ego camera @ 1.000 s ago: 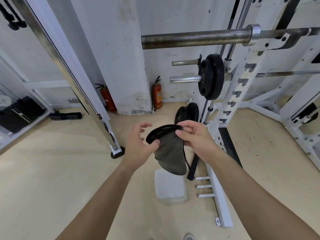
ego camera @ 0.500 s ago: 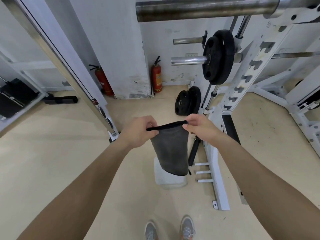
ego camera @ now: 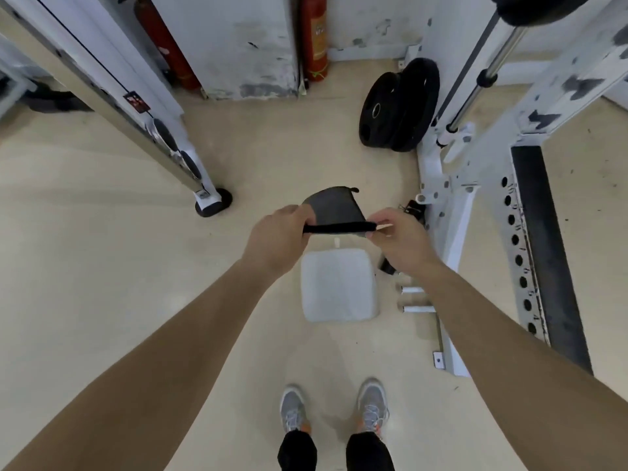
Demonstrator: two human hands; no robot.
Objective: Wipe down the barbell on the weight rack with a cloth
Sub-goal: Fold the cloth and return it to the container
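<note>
A dark grey cloth [ego camera: 334, 209] with a black hem is stretched between both hands in front of me, its free end flipped away from me. My left hand [ego camera: 275, 237] pinches the hem's left end and my right hand [ego camera: 401, 237] pinches its right end. The barbell is out of the frame. Of the white weight rack [ego camera: 469, 185] only the lower upright and base show, at the right.
A pale square pad [ego camera: 339, 285] lies on the floor under my hands, just ahead of my grey shoes [ego camera: 333, 407]. Black weight plates [ego camera: 399, 107] lean against the rack. Two red fire extinguishers [ego camera: 314, 35] stand by the wall. A slanted steel post with a round foot [ego camera: 214, 202] is at left.
My view has tilted down, so the barbell has left the top of the frame. The cloth, first bunched, then hanging straight down, is now pulled taut with its free end swung forward.
</note>
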